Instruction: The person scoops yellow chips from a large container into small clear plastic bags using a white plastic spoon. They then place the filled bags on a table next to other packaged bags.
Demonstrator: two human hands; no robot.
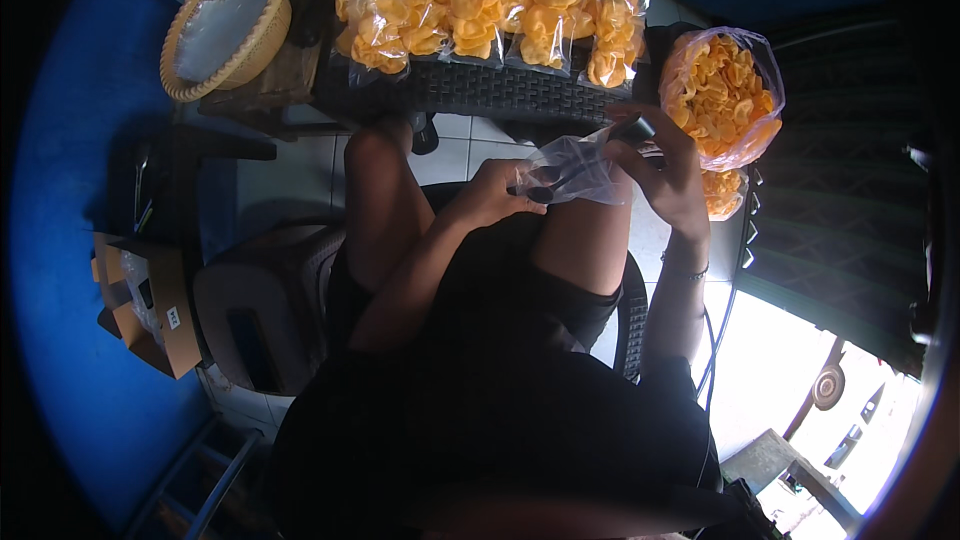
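Observation:
A small clear plastic bag [575, 168] is stretched between my hands above my lap. My left hand [492, 192] pinches its left end, with the thumb and fingers closed. My right hand [662, 175] grips a tool with a shiny grey rounded end [633, 128] at the bag's right side. Dark shapes show through the plastic near my left fingers. They may be the tool's far ends, but its exact kind is unclear. To the right of my right hand stands a large pinkish plastic bag of orange crackers [725, 95], open at the top.
Several filled clear bags of crackers [475, 10] line the dark woven table [450, 80] ahead. A wicker basket [275, 35] with flat plastic bags stands at the far left. Another cracker bag [722, 190] sits lower right. A cardboard box [170, 315] and a dark stool [265, 295] are at left.

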